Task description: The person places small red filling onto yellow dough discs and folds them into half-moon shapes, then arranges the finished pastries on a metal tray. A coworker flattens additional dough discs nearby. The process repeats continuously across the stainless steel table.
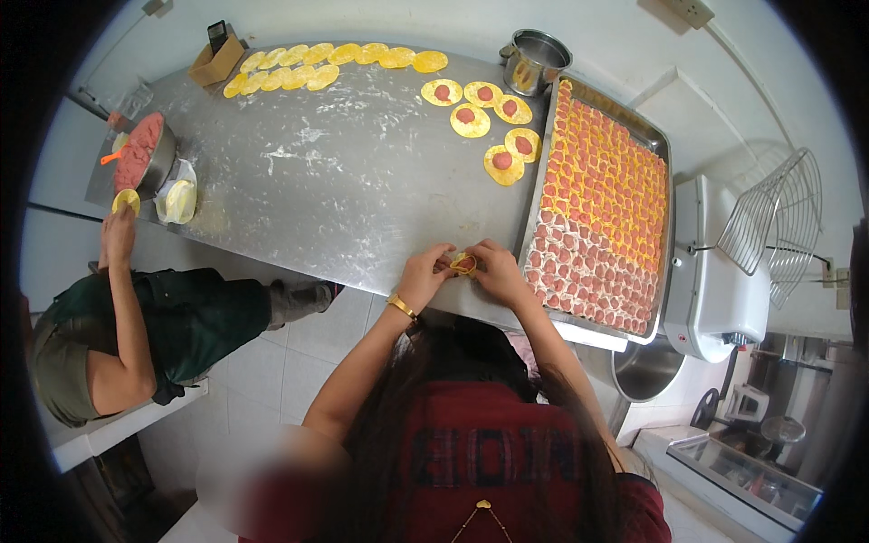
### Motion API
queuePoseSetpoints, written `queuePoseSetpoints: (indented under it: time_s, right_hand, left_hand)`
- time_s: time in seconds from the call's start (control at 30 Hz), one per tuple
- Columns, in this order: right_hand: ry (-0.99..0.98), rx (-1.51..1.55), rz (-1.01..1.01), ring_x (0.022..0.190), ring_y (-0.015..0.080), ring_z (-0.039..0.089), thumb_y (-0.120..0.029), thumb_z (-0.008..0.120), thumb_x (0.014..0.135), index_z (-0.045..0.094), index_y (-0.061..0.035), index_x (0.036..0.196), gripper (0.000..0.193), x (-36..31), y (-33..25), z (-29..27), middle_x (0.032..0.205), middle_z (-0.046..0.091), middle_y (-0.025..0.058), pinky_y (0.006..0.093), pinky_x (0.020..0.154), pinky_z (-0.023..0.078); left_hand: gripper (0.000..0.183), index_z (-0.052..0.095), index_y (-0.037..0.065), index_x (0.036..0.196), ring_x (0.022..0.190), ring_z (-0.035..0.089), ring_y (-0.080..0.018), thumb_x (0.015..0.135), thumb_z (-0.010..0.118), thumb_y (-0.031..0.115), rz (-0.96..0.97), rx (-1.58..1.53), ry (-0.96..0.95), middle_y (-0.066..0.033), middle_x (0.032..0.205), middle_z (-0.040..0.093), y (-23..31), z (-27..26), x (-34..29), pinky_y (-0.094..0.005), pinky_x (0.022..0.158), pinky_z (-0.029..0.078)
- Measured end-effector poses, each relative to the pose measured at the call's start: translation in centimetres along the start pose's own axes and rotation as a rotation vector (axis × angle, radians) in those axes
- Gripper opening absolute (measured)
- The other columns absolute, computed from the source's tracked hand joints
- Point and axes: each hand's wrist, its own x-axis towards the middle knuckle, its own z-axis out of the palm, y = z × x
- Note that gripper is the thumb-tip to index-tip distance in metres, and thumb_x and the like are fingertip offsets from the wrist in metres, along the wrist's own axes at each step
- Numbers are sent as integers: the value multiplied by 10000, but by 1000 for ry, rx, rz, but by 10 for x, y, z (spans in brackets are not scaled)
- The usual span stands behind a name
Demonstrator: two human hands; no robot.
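Between my two hands, at the near edge of the metal table [362,172], is a small yellow dumpling [464,263] with pink filling showing at its top. My left hand [427,275] pinches its left side, and my right hand [495,272] grips it from the right. Farther up the table lie several yellow dough wrappers [471,121] with balls of pink filling on them. Right of my hands, a large metal tray [529,201] holds rows of dumplings, most yellow and the nearer ones paler.
Plain wrappers [396,58] line the far edge, near a cardboard box [215,61]. A metal pot [536,61] stands behind the tray. At left, a co-worker's hand [119,237] holds a wrapper by a bowl of pink filling [140,154]. A white mixer [720,271] stands at right.
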Motion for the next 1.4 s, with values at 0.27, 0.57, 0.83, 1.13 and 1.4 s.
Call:
queuePoseSetpoints:
  time_s: [0.27,0.57,0.83,1.13,1.4]
  right_hand:
    - [110,80,-32,816,352,603,9,573,714,652,-20,914,217,4,-1,10,891,610,148,400,713,481]
    - [62,63,48,812,350,607,25,561,702,658,-20,859,191,4,-4,13,852,610,146,409,701,482]
    - [114,-29,26,813,339,608,16,561,709,662,-27,864,190,1,-3,16,865,613,138,398,710,484]
    - [118,58,-37,813,360,600,21,556,705,645,-26,873,196,3,-5,10,863,606,150,405,709,482]
    - [57,126,35,863,377,588,14,567,705,628,-26,939,245,5,-5,12,952,594,169,422,740,479]
  left_hand:
    - [213,619,15,910,712,666,-186,734,728,66,-56,96,-68,-102,779,670,-4,5,8,-291,668,529]
    - [213,600,7,880,692,660,-193,726,730,77,-65,125,-63,-116,761,664,-2,6,10,-299,659,523]
    - [191,596,9,857,714,670,-218,730,723,75,-35,105,-27,-125,764,664,2,-1,6,-314,655,522]
    - [186,604,18,874,707,671,-216,741,720,77,-39,60,-52,-115,789,675,4,1,4,-307,646,521]
    - [196,604,19,900,731,671,-246,743,711,64,7,149,-74,-127,816,675,-1,6,7,-315,642,518]
